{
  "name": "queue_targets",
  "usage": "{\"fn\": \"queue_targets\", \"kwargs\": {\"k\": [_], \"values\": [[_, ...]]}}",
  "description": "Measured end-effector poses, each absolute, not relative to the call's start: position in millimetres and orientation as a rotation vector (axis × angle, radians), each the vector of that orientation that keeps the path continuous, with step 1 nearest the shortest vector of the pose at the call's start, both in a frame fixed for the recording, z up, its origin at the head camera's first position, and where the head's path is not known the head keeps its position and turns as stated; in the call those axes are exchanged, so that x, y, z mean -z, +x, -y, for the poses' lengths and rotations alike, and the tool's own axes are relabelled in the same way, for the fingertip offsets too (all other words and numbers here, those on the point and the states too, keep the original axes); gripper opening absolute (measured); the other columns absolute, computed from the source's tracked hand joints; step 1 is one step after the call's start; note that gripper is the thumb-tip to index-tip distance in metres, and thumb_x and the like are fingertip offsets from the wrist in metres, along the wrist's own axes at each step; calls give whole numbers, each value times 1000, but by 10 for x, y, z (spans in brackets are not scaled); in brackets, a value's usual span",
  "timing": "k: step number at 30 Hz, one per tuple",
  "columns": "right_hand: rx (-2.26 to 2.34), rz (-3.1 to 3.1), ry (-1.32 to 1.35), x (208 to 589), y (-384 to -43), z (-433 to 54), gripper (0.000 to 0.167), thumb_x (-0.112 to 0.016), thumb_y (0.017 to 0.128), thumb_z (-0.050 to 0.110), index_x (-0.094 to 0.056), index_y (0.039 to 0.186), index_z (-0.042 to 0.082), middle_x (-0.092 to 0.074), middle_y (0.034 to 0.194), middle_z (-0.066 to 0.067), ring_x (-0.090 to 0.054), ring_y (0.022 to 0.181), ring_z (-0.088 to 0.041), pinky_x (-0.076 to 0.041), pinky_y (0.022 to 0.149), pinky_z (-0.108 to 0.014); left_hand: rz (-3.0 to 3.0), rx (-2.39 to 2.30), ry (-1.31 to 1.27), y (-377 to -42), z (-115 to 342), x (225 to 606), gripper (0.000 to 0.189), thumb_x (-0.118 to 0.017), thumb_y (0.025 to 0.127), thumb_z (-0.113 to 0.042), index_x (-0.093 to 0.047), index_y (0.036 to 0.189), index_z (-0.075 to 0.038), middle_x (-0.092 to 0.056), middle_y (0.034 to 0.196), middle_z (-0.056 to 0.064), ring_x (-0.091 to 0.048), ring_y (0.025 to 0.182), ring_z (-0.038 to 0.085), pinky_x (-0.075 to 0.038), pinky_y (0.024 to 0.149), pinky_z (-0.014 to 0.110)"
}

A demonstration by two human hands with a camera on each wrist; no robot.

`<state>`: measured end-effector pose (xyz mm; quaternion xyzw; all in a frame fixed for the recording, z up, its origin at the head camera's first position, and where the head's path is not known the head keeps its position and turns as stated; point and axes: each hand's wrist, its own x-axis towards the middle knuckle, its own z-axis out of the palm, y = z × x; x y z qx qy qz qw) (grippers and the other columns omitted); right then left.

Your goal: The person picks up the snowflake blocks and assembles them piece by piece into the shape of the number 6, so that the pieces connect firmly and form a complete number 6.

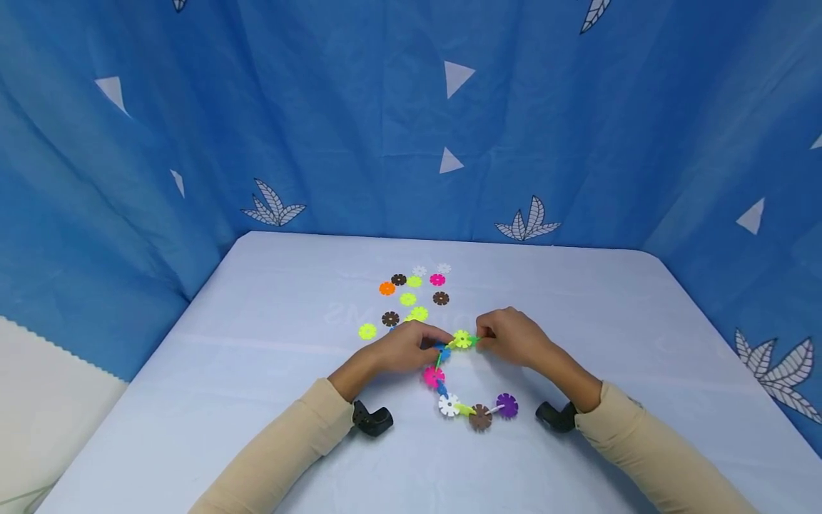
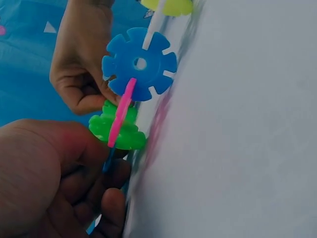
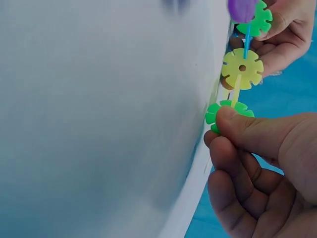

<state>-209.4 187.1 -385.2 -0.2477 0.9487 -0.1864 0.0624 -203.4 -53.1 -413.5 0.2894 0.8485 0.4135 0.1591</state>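
Note:
A curved chain of slotted plastic snowflake discs stands low over the table, held by both hands. My left hand (image 1: 403,350) grips it near a blue disc (image 1: 443,353), partly covered by the fingers. My right hand (image 1: 516,338) pinches the green disc (image 3: 212,114) at the far end between thumb and fingers. Between the hands sits a yellow disc (image 1: 462,339), joined to that green one. From the left hand the chain curves toward me through a pink disc (image 1: 434,376), a white disc (image 1: 449,405) and a brown disc (image 1: 480,417), ending at a purple disc (image 1: 506,405).
Loose discs lie beyond the left hand, among them an orange disc (image 1: 387,288), a brown disc (image 1: 440,298) and a yellow disc (image 1: 367,331). Black wrist devices (image 1: 372,420) sit at both cuffs. A blue curtain (image 1: 411,121) hangs behind the white table (image 1: 257,307).

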Motion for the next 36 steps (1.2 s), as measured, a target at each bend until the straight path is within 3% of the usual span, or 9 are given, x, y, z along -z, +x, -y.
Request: {"fn": "queue_targets", "kwargs": {"k": [5,11,16,19,27,31,36], "values": [[581,-2865,-770,3859,-2089,-1874,26,-80,87,7,-61,71,15,-51,62,5,-48,61,-13,-39,56,-28,-2399,-1173,844,-2043,537,4130,35,-60,97,-3,-68,131,-7,-68,125,0,-55,94,12,-46,77,26],[598,-2860,-784,3876,-2088,-1835,28,-81,87,7,-59,72,16,-50,63,6,-48,61,-13,-40,56,-28,-2404,-1196,824,-2043,579,4124,30,-59,98,-4,-72,124,-8,-70,120,-2,-59,104,11,-49,88,29],[621,-2837,-799,3893,-2101,-1762,26,-80,87,9,-59,74,16,-50,63,6,-48,62,-13,-40,58,-28,-2451,-1244,768,-2037,601,4116,18,-59,102,-12,-75,110,-11,-69,97,-7,-59,90,14,-50,82,31],[633,-2824,-826,3901,-2107,-1722,25,-80,88,8,-60,75,16,-50,64,5,-49,63,-13,-40,58,-28,-2476,-1274,735,-2041,606,4125,14,-61,102,-16,-73,106,-11,-67,91,-6,-59,85,14,-51,79,31],[616,-2787,-877,3890,-2122,-1515,22,-79,89,10,-61,78,18,-54,67,8,-50,64,-12,-42,60,-29,-2515,-1312,672,-2063,668,4164,21,-62,100,-13,-68,117,-3,-66,91,-1,-63,80,12,-53,77,30],[641,-2689,-973,3866,-2170,-1456,15,-77,90,8,-65,85,15,-57,72,8,-51,67,-12,-46,63,-29,-2523,-1311,669,-2067,692,4180,14,-64,98,-9,-71,109,-4,-66,89,-2,-61,81,13,-52,75,28],[697,-2419,-1056,3773,-2391,-1601,18,-75,91,4,-69,106,11,-65,90,4,-60,85,-15,-53,79,-31,-2501,-1323,683,-2073,699,4195,12,-64,97,-6,-72,106,-4,-66,89,-1,-60,81,13,-53,75,26]]}}
